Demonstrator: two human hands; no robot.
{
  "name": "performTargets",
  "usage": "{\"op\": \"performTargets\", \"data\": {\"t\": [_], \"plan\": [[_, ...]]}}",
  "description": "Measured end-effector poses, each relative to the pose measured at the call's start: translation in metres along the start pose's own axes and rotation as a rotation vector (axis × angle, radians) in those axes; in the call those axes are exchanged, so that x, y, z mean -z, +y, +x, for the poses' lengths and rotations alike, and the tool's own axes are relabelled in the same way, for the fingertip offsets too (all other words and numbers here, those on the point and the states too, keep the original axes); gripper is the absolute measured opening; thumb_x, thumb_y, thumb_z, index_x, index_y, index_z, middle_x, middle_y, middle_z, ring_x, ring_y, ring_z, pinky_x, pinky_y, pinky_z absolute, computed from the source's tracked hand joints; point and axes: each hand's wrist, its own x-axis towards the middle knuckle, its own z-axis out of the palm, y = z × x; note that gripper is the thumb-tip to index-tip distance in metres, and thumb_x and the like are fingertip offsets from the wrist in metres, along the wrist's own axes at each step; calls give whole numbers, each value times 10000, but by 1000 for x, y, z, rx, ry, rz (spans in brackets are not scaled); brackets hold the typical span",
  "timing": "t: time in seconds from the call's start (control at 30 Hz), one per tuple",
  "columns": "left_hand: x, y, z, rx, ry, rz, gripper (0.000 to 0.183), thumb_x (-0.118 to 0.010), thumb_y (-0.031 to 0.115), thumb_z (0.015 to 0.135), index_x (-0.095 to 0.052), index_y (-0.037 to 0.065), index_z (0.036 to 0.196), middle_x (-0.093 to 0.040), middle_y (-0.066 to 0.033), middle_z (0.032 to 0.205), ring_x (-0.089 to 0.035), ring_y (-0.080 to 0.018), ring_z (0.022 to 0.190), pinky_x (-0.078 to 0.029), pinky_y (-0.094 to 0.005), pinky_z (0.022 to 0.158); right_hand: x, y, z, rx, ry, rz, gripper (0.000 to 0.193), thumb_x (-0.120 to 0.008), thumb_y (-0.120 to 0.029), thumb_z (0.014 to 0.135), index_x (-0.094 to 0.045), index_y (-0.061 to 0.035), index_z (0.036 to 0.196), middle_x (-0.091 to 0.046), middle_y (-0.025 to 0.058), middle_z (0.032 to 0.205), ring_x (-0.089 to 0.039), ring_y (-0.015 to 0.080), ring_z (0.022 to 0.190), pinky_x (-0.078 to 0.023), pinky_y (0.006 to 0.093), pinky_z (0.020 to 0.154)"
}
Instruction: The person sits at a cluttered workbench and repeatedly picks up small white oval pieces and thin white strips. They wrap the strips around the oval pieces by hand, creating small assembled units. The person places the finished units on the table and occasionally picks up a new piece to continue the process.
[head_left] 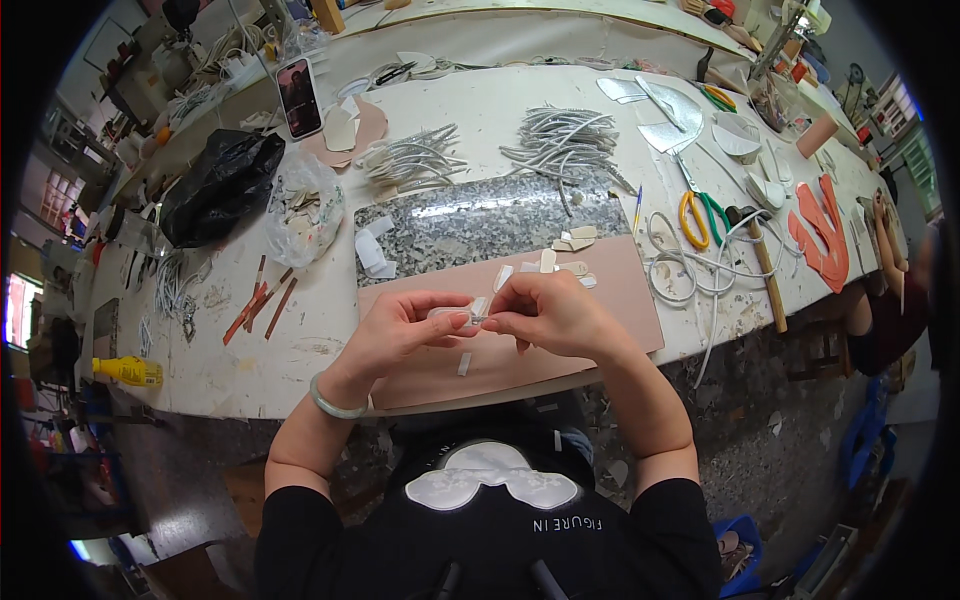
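My left hand [405,325], with a pale bangle on its wrist, pinches a small white piece [480,306] between thumb and fingers. My right hand [555,312] meets it from the other side, its thumb and fingertips closed on the same piece's edge. What exactly this little piece is cannot be made out. Both hands are above a pinkish-beige sheet [610,345], on which a narrow white strip [464,364] lies below them. Small cream pieces [574,240] are scattered past my right hand, and white pieces [372,250] lie beyond my left.
Behind the sheet is a speckled stone slab [480,225]. Silver cord bundles [565,140] lie farther back. To the right are scissors [705,215], a hammer [765,265] and a looped white cord [670,270]. Leftward are a clear bag [305,205], brown strips [262,302] and a yellow bottle [128,371].
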Motion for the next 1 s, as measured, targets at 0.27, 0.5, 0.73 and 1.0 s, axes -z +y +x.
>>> {"op": "performTargets", "data": {"t": [0.27, 0.5, 0.73, 1.0], "plan": [[17, -1, 20, -105, 21, 80, 195, -629, 121, 915, -644, -45, 1016, -687, -111, 889, -689, -169, 793, -567, -273, 714, 7, 0, 2, 121, 184, -169, 254, -723, -169, 836, -634, 34, 960, -680, 102, 780, -655, 150, 636, -510, 258, 571], [97, 42, 107, -426, 433, 383, 160, -586, 127, 921, -662, -12, 943, -657, -31, 779, -633, -90, 669, -509, -232, 621, 47, 12, -11, 200, 519, -84, 297, -725, -185, 846, -642, 5, 1059, -694, 98, 883, -664, 139, 759, -528, 260, 669], [138, 31, 143, -336, 708, 1081, 303, -644, 331, 850, -686, 49, 953, -702, -130, 867, -673, -273, 831, -507, -379, 726, 71, 18, -7, 103, 613, -282, 235, -719, -218, 835, -688, 0, 919, -695, 110, 836, -655, 170, 710, -504, 287, 642], [114, 30, 110, -307, 777, 1145, 373, -676, 373, 836, -666, 52, 1025, -704, -102, 868, -662, -251, 744, -502, -362, 675, 100, 41, 58, -42, 623, -802, 238, -716, -265, 806, -685, -34, 852, -673, 133, 884, -637, 289, 872, -501, 388, 750]]}}
